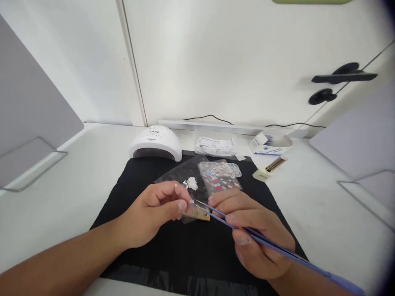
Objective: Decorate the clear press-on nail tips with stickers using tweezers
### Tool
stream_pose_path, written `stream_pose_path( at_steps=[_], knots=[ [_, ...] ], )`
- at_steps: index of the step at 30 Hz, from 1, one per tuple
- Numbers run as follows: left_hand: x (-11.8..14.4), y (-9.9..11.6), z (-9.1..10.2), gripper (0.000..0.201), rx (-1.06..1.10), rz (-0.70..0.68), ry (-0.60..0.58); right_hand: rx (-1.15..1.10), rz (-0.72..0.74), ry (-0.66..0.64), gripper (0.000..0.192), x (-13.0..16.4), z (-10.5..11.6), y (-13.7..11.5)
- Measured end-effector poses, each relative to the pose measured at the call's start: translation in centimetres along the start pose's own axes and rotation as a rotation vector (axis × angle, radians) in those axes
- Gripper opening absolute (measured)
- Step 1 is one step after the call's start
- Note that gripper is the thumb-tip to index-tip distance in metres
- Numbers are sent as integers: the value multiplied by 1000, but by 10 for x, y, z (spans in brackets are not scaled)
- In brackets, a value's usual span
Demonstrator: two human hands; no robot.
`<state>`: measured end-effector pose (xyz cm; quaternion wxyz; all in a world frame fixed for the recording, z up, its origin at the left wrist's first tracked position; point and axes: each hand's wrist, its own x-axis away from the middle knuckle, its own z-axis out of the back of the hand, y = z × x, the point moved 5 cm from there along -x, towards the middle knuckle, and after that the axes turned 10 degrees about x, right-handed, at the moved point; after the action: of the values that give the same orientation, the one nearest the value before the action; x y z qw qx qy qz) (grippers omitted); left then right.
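My right hand [262, 234] holds long blue-purple tweezers [277, 246], their metal tips slightly apart. The tips are close to a tiny pale piece [191, 202] at the fingertips of my left hand [154, 209]; whether they touch it I cannot tell. My left thumb and fingers are pinched together, and a small white dot [175, 185] shows on a finger. Under and behind my fingers lie a yellowish piece [199, 213], partly hidden, and a white clump [192, 183] on a clear plastic sheet [173, 174]. Just beyond is a clear packet of small colourful decorations [219, 174].
A white nail lamp [156, 142] stands at the back left of the black mat [129, 185]. Behind the mat are a clear tray of white packets [215, 144] and an open small box [271, 144]. A gold-capped nail polish bottle [262, 174] lies to the right.
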<state>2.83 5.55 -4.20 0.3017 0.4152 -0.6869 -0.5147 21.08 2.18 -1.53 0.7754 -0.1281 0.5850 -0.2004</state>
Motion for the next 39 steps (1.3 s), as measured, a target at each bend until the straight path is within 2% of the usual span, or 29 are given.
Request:
stream_pose_path(
  at_steps=[3, 11, 19, 27, 34, 39],
  knots=[
    [1, 1, -1, 20, -3, -3, 7, 32, 13, -18, 25, -3, 0, -2],
    [3, 4, -3, 13, -84, -63, -70, 54, 22, -55, 29, -4, 1, -2],
    [5, 3, -2, 17, -164, -45, -70, 33, 12, -112, 26, -7, 0, -2],
    [4, 5, -5, 10, -94, -61, -119, -82, -7, -108, 22, -6, -2, 0],
    [4, 7, -8, 8, -23, -39, -116, -192, -59, -58, 28, 5, -3, 7],
    [3, 7, -8, 8, -5, -31, -111, -177, -86, -46, 31, 9, -4, 9]
  ],
)
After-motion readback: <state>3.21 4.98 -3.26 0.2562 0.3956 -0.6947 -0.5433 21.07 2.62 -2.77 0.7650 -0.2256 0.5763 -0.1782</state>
